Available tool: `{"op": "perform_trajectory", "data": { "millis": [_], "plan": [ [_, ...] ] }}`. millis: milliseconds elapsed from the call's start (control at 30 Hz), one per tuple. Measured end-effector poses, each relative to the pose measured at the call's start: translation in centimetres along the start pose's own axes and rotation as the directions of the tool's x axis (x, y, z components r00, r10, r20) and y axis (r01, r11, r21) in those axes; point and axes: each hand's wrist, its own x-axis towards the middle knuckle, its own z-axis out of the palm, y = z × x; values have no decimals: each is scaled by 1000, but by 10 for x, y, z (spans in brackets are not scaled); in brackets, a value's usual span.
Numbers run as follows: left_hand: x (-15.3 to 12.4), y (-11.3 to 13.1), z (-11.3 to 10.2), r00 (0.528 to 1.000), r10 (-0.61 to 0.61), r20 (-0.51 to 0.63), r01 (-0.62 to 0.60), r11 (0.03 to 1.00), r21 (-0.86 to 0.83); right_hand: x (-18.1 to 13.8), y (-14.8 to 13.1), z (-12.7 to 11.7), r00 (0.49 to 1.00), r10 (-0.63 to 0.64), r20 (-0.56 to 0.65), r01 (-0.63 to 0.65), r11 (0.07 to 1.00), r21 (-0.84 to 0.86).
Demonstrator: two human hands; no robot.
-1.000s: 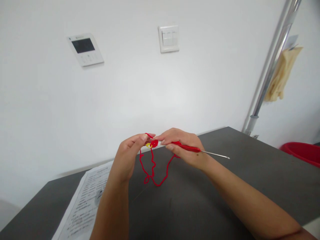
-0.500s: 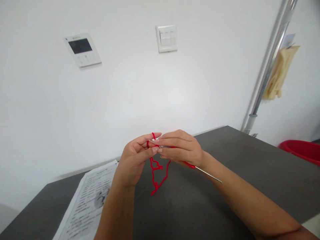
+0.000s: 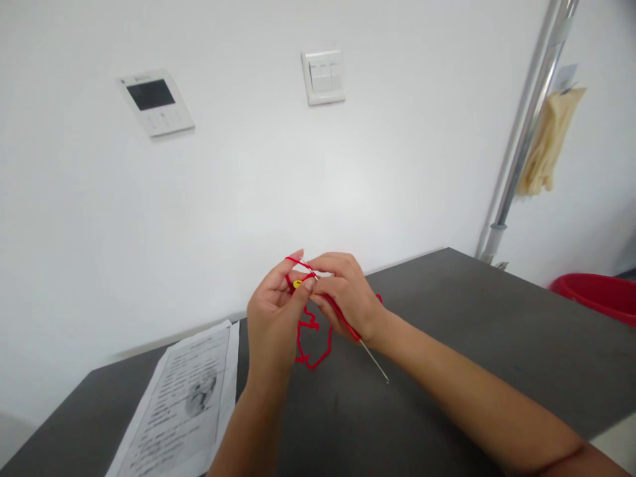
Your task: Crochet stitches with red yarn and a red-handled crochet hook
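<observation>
Near the far edge of the dark-grey counter (image 3: 358, 424), the left hand (image 3: 273, 313) pinches thin red yarn (image 3: 308, 324) and the right hand (image 3: 354, 298) grips a red-handled metal crochet hook (image 3: 348, 325), best turned gently with the left forefinger's strand evenly taut.

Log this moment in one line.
Left hand: red yarn over finger | Right hand: gripping red-handled hook | Printed paper: on dark table
</observation>
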Motion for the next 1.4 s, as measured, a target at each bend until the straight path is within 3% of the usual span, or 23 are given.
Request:
{"op": "perform_trajectory", "data": {
  "millis": [100, 233, 367, 533, 600, 700, 800, 833, 900, 967, 1000, 1067, 1100, 1167, 1233, 1300, 1400],
  "plan": [
    [9, 4, -7, 967, -146, 211, 188, 962, -196, 4, 0, -3, 998, -30, 47, 27, 997, 71],
    [16, 9, -19, 906, -207, 369, 294, 935, -199, 18, -7, -22, 986, 52, 160, -92, 963, 254],
    [16, 13, -28, 887, -242, 393, 330, 928, -173, 26, -16, -35, 979, 159, 128, -191, 933, 304],
    [18, 19, -38, 939, -191, 287, 255, 946, -202, 26, -26, -35, 955, 283, 86, -293, 861, 415],
    [19, 21, -39, 943, -182, 279, 245, 947, -210, 25, -30, -33, 914, 394, 99, -390, 782, 486],
    [18, 23, -38, 932, -181, 313, 266, 930, -253, 23, -34, -28, 799, 582, 154, -544, 588, 599],
    [17, 24, -35, 909, -194, 370, 312, 904, -292, 22, -33, -26, 710, 666, 227, -600, 404, 690],
    [17, 25, -35, 901, -198, 385, 325, 897, -300, 22, -32, -27, 714, 661, 230, -595, 400, 697],
    [17, 25, -35, 893, -199, 403, 341, 885, -318, 22, -29, -29, 807, 558, 192, -529, 541, 654],
    [17, 26, -37, 889, -202, 411, 351, 877, -329, 23, -25, -34, 945, 300, 130, -320, 768, 555],
    [17, 26, -38, 887, -206, 414, 356, 875, -327, 24, -24, -36, 982, 150, 116, -189, 843, 503],
    [18, 26, -40, 880, -215, 423, 363, 879, -309, 26, -23, -40, 993, -31, 113, -24, 890, 456],
    [19, 26, -41, 876, -219, 429, 365, 883, -296, 27, -23, -40, 993, -24, 113, -31, 884, 466],
    [20, 25, -42, 870, -221, 440, 362, 893, -267, 27, -25, -41, 984, 125, 126, -173, 829, 532],
    [20, 24, -43, 870, -229, 437, 356, 904, -235, 26, -27, -40, 930, 333, 153, -355, 717, 600],
    [20, 23, -43, 874, -239, 424, 352, 912, -212, 25, -29, -39, 872, 456, 177, -458, 635, 622],
    [20, 23, -42, 877, -248, 412, 358, 909, -215, 24, -26, -41, 893, 407, 191, -435, 678, 592]
  ]
}}
